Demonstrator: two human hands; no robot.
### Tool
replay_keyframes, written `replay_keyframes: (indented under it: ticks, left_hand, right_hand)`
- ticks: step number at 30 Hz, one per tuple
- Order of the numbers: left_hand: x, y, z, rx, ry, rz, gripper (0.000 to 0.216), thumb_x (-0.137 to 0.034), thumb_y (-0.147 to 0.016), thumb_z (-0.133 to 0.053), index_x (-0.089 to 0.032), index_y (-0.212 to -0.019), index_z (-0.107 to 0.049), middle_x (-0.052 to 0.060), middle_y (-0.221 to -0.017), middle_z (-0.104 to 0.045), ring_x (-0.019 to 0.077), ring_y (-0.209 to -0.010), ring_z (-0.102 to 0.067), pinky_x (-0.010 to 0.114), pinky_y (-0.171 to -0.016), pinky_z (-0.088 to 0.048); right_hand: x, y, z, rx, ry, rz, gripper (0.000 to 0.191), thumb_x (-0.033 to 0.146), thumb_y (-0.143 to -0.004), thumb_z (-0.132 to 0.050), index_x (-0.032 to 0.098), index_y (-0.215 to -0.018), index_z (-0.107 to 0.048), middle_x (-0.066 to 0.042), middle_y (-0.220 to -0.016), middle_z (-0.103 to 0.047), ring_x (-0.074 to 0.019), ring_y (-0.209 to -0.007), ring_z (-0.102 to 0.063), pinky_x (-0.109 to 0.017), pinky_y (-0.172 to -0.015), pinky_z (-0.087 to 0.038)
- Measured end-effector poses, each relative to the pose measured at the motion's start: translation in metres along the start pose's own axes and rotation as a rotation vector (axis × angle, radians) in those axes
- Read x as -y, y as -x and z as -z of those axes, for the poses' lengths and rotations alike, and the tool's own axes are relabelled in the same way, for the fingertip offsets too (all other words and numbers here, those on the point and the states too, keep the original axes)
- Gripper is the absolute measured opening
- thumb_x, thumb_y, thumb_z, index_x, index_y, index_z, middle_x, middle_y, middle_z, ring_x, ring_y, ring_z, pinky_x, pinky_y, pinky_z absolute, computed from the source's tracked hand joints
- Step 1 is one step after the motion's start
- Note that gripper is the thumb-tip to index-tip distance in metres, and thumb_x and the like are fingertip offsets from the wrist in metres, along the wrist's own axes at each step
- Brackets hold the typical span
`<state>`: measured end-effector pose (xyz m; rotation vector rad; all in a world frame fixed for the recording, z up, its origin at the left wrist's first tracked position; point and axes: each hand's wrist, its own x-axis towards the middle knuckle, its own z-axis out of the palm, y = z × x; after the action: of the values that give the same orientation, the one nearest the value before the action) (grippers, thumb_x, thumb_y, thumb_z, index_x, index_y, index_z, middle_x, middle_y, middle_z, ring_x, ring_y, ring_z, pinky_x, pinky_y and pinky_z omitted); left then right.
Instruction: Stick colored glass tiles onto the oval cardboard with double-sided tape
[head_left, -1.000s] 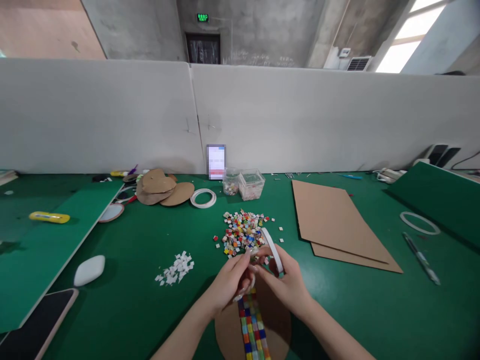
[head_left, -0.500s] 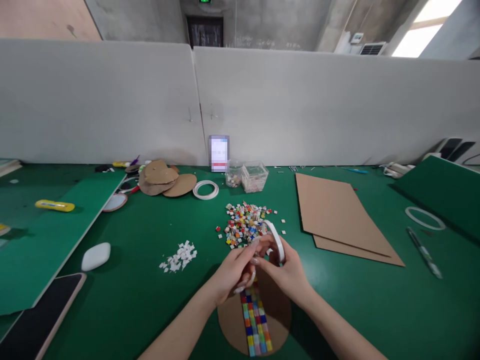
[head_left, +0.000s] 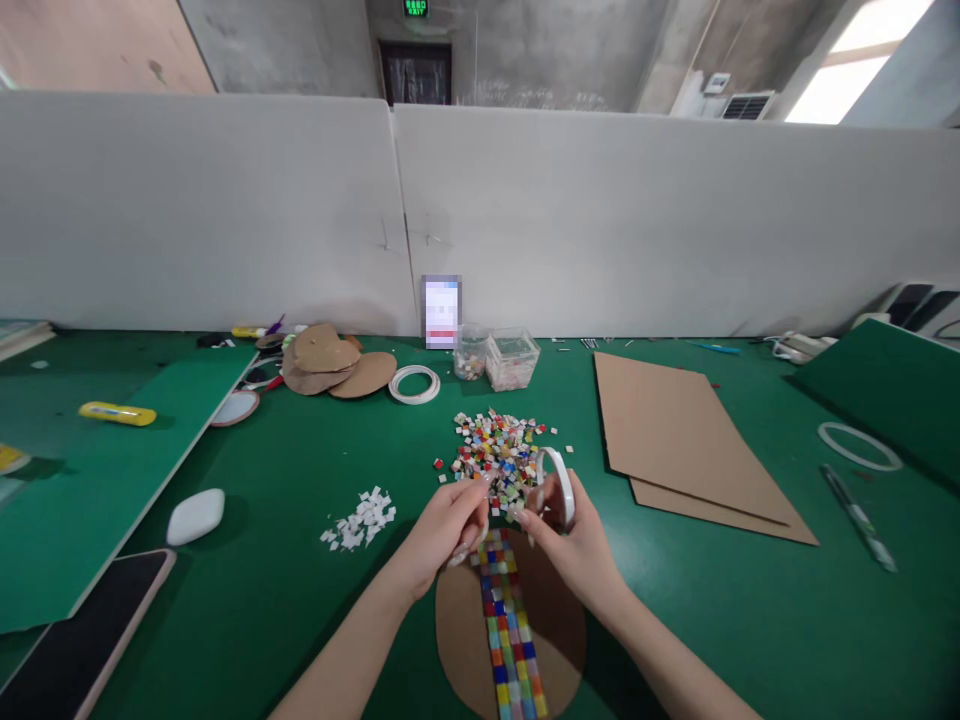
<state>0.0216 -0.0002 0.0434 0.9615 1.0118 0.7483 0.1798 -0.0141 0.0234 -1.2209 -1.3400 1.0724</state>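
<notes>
My right hand [head_left: 571, 545] grips a white roll of tape [head_left: 561, 480] held upright above the table. My left hand [head_left: 442, 528] pinches something small and pale at the roll's free end, probably the tape strip. Both hands hover over the far edge of a round brown cardboard disc [head_left: 457, 640]. A strip of coloured mosaic tiles [head_left: 508, 630] runs down the disc's middle. A heap of loose coloured tiles [head_left: 496, 452] lies just beyond my fingers.
A pile of white paper bits [head_left: 358, 518] lies to the left. Cardboard sheets [head_left: 675, 440] lie to the right, with a tape ring [head_left: 859, 446] and a pen [head_left: 859, 518] beyond. Another tape roll [head_left: 414, 384], clear boxes [head_left: 511, 360], cardboard rounds [head_left: 330, 362] and a phone [head_left: 441, 312] sit further back.
My hands have drawn slightly apart: the left has shifted left, the right holds the roll more upright. The camera has tilted, so more of the disc shows.
</notes>
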Motion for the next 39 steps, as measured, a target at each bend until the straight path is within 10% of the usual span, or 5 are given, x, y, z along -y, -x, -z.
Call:
replay_keyframes:
  ticks: [8,17,31,39]
  left_hand:
    - [-0.003,0.008,-0.008,0.154,-0.041,0.11,0.04,-0.05,-0.081,-0.045,-0.017,-0.057,-0.043,-0.01,-0.031,-0.033,0.0021,-0.025,-0.019,0.017,-0.029,-0.011]
    - [0.006,0.004,-0.01,0.236,0.067,0.161,0.045,-0.056,-0.076,-0.048,-0.018,-0.055,-0.039,-0.011,-0.032,-0.029,0.0015,-0.027,-0.015,0.019,-0.03,-0.009]
    - [0.015,0.003,-0.014,0.272,0.279,0.05,0.048,-0.057,-0.08,-0.043,-0.017,-0.054,-0.04,-0.011,-0.03,-0.023,0.0018,-0.026,-0.014,0.02,-0.035,-0.01]
    - [0.024,-0.001,-0.015,0.155,0.409,0.0,0.049,-0.062,-0.071,-0.053,-0.017,-0.057,-0.041,-0.014,-0.028,-0.023,0.0007,-0.023,-0.014,0.019,-0.036,-0.013]
  right_hand:
    - [0.001,0.005,-0.002,0.112,-0.008,-0.077,0.037,0.034,-0.066,-0.07,0.019,-0.096,-0.055,0.009,-0.053,-0.032,-0.0085,-0.046,-0.03,-0.022,-0.043,-0.028]
    - [0.002,0.012,-0.009,0.076,-0.049,-0.037,0.018,0.034,-0.071,-0.066,0.019,-0.069,-0.057,0.004,-0.056,-0.049,-0.0093,-0.049,-0.041,-0.02,-0.046,-0.035]
    - [-0.005,0.007,-0.007,0.163,-0.22,-0.094,0.025,0.04,-0.082,-0.053,0.016,-0.086,-0.059,0.004,-0.058,-0.046,-0.0081,-0.048,-0.039,-0.019,-0.043,-0.033]
    - [-0.013,0.004,-0.025,0.038,-0.162,0.008,0.029,0.039,-0.081,-0.053,0.02,-0.102,-0.061,-0.004,-0.084,-0.064,-0.0176,-0.076,-0.059,-0.027,-0.07,-0.048]
